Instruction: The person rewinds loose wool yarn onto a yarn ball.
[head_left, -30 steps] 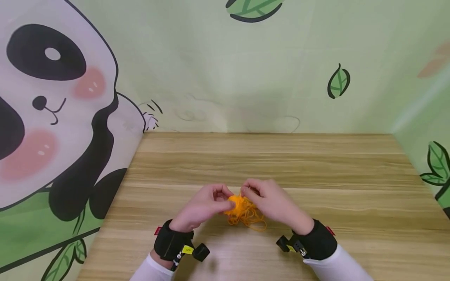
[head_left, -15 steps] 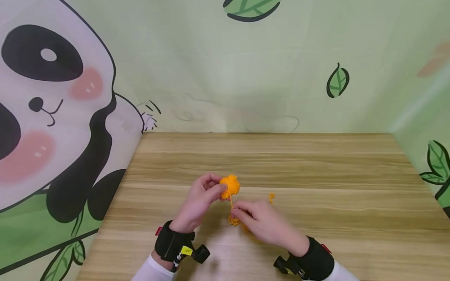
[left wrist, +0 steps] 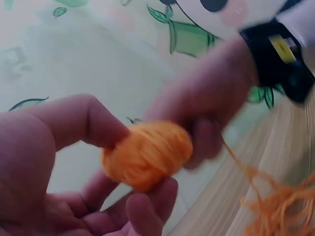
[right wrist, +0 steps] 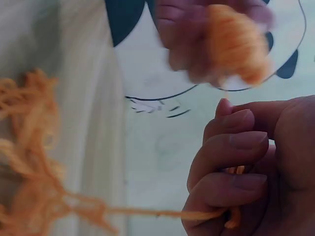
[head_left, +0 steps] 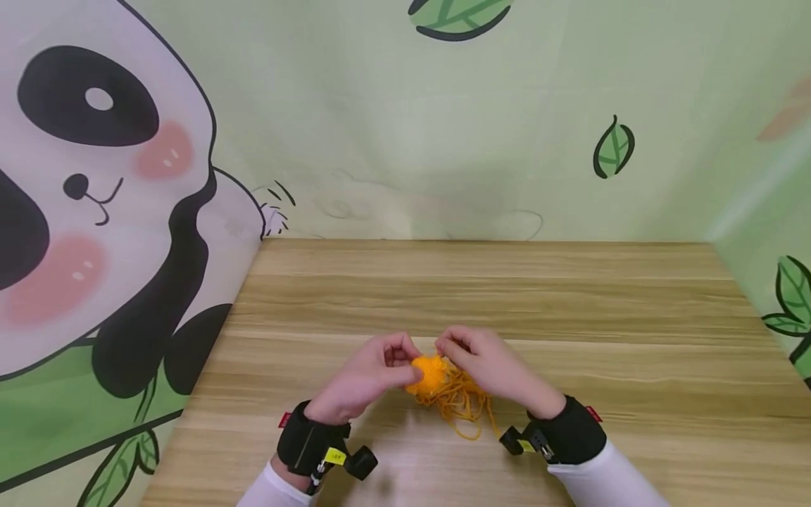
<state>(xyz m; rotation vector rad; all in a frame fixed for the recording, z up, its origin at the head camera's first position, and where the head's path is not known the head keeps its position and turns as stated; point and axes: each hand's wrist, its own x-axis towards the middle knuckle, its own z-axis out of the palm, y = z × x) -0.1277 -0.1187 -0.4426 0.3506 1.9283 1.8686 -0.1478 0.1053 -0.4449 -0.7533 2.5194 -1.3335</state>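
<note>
A small orange yarn ball [left wrist: 147,153] is gripped between the thumb and fingers of my left hand [head_left: 370,370]. Just to its right, my right hand [head_left: 491,362] pinches the yarn strand, its fingers curled over it in the right wrist view. From that hand the strand [right wrist: 162,213] runs off to a loose tangle of orange yarn [head_left: 459,401]. In the head view the tangle shows below and between the hands; the left wrist view has it low at the right. The right hand's fingertips are partly hidden behind the ball in the left wrist view.
A wood-grain table [head_left: 481,282] lies beneath both hands. Behind it stands a pale green backdrop [head_left: 355,105] with leaves and a large panda [head_left: 127,197] at the left. Each wrist wears a black strap [head_left: 567,429] with a small camera.
Both hands dipped and lifted: half a second ago the ball was farther up, with the right hand below it. Now the right hand is beside the ball again, and more loose yarn shows.
</note>
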